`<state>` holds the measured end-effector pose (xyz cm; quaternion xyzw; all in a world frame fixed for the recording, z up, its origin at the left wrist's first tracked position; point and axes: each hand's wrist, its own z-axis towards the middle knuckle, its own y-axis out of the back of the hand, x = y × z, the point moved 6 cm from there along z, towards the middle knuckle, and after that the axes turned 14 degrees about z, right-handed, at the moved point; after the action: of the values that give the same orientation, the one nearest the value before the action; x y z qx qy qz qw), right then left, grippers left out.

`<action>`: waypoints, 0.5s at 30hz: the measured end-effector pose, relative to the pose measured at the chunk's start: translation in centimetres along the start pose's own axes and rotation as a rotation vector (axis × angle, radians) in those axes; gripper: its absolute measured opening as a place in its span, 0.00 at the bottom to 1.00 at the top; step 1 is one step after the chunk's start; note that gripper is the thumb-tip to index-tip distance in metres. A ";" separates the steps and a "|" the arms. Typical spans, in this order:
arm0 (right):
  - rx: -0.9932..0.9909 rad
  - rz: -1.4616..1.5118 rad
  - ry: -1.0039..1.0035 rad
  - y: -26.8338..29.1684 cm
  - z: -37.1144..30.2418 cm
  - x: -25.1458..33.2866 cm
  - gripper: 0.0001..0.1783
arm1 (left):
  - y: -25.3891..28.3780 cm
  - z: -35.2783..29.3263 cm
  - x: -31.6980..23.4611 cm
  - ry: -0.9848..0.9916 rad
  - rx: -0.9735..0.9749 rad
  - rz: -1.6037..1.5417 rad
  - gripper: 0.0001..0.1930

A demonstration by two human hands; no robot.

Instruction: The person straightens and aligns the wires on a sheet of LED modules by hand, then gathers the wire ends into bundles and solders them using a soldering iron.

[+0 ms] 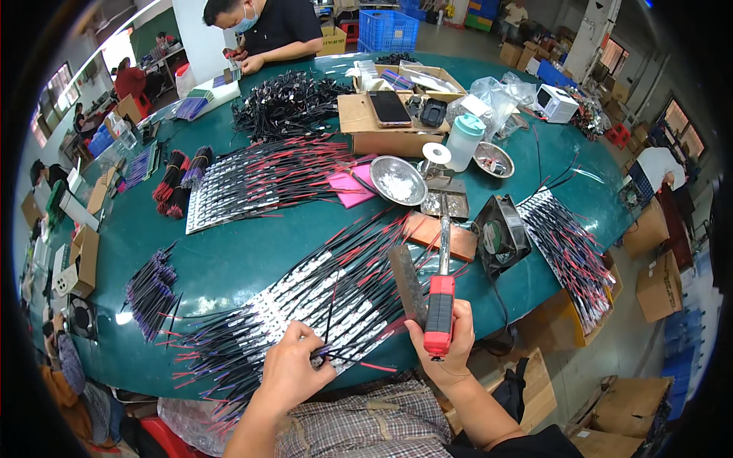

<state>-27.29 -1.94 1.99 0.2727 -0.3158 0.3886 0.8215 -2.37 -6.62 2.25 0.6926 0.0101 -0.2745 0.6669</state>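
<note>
My left hand (292, 370) is closed, thumb and fingers pinching a thin black wire (347, 357) with a red strand at its end. Beneath and beyond it, rows of black and red wires (359, 278) lie across a white perforated board (286, 301). My right hand (452, 353) is wrapped round the red and black handle of a soldering iron (440, 311), its metal barrel pointing away from me. A dark flat metal bar (406, 282) stands just left of the handle. Past the iron lie an orange-brown block (450, 238) and a small metal tray (454, 204).
A black fan (502, 233) stands right of the iron. A metal bowl (398, 181), a solder spool (437, 153) and a bottle (464, 143) sit farther back. More wired boards (229, 183) and wire bundles (150, 294) cover the green table (221, 263). A masked co-worker (282, 30) works opposite.
</note>
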 end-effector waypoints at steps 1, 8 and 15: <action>0.005 -0.007 -0.015 -0.1 -0.1 -0.1 0.34 | -0.1 0.0 0.1 -0.038 0.017 -0.055 0.13; 0.020 -0.012 -0.012 -0.1 -0.7 -0.2 0.32 | -0.5 -0.2 1.4 -0.037 0.391 -0.506 0.10; 0.212 -0.034 0.094 -3.0 -1.6 1.2 0.31 | 2.7 -2.2 2.7 -0.293 0.672 -0.254 0.29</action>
<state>-23.76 -1.92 1.27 0.3449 -0.2294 0.4182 0.8084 1.74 -5.86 3.53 0.8193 -0.0901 -0.4387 0.3581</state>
